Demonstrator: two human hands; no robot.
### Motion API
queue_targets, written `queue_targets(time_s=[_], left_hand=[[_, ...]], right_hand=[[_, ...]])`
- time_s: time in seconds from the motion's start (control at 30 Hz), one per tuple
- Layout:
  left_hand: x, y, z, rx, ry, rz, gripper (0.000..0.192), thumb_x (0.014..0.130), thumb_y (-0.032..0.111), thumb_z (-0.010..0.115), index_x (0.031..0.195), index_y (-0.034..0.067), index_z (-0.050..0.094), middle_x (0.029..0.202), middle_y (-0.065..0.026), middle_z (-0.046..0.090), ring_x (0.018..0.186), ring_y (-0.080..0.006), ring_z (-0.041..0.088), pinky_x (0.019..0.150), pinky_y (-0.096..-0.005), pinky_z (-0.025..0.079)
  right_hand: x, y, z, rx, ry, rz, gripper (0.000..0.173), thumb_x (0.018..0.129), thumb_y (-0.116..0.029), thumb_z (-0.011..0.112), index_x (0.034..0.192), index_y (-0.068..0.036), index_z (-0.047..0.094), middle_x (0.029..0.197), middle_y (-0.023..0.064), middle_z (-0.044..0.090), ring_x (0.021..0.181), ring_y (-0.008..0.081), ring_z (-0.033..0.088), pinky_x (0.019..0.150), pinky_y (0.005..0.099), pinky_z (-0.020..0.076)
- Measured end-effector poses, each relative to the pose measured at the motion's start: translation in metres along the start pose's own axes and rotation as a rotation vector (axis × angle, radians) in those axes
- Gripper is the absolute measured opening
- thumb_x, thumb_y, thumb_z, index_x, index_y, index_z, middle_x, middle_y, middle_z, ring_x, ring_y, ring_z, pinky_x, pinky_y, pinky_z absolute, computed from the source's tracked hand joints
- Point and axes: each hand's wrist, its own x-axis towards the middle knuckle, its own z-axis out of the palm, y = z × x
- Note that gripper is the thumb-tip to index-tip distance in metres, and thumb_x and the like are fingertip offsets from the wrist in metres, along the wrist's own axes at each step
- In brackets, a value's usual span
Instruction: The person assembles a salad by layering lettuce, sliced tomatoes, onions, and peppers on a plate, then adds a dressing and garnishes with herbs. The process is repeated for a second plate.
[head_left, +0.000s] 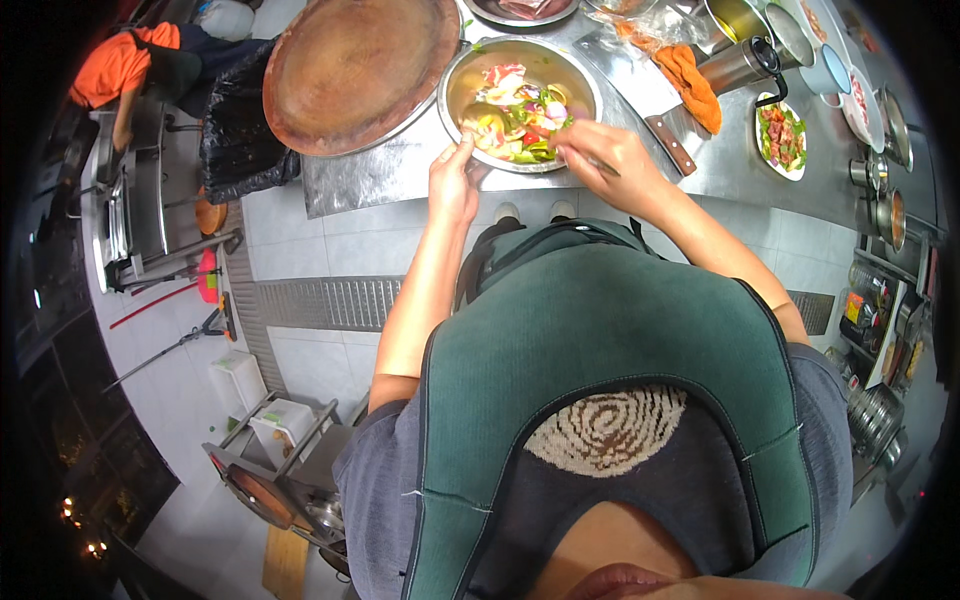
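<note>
A stainless steel mixing bowl (579, 86) stands at the front of the steel worktable (360, 184). Inside it lies a salad mix (529, 124) of raw-looking meat slices, green leaves, purple onion pieces and a red tomato piece. My left hand (453, 184) grips the bowl's near left rim, thumb on top. Over the near right rim, my right hand (611, 157) is closed around a thin utensil (604, 166); its handle end sticks out below the fingers, and its working end is hidden in the food.
Left of the bowl sits a large round chopping board (360, 67). A cleaver (670, 142), an orange cloth (690, 86), a steel pitcher (739, 67) and an oval plate of salad (766, 154) lie to the right. A person in orange (112, 67) bends beyond a black-lined bin (244, 120).
</note>
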Motion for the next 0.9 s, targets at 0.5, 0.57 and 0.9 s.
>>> queue_targets(time_s=[0.5, 0.57, 0.9], left_hand=[[0.01, 0.002, -0.007, -0.03, -0.001, 0.004, 0.018, 0.093, 0.019, 0.056, 0.096, 0.002, 0.062, 0.089, -0.0074, 0.066, 0.079, -0.0149, 0.062, 0.075, -0.0344, 0.051], [0.011, 0.005, -0.006, -0.016, 0.007, 0.0, 0.02, 0.093, 0.019, 0.056, 0.098, 0.0, 0.062, 0.091, -0.0079, 0.066, 0.078, -0.0144, 0.062, 0.075, -0.0335, 0.052], [0.011, 0.021, 0.005, 0.103, 0.003, 0.015, 0.02, 0.09, 0.023, 0.06, 0.096, 0.005, 0.065, 0.088, -0.0032, 0.067, 0.076, -0.0095, 0.061, 0.071, -0.0277, 0.05]], right_hand=[[-0.009, -0.007, -0.007, -0.028, -0.169, -0.002, 0.019, 0.079, -0.005, 0.061, 0.098, -0.001, 0.061, 0.094, 0.016, 0.064, 0.082, 0.0329, 0.063, 0.073, 0.0396, 0.0526], [-0.011, -0.005, -0.04, -0.08, -0.269, 0.023, 0.02, 0.078, -0.004, 0.06, 0.098, -0.002, 0.061, 0.092, 0.0151, 0.064, 0.083, 0.0324, 0.063, 0.073, 0.0387, 0.0522], [0.017, 0.028, -0.03, -0.463, -0.147, -0.215, 0.025, 0.077, -0.002, 0.062, 0.102, -0.002, 0.059, 0.099, 0.0097, 0.064, 0.082, 0.0282, 0.064, 0.069, 0.0354, 0.0545]])
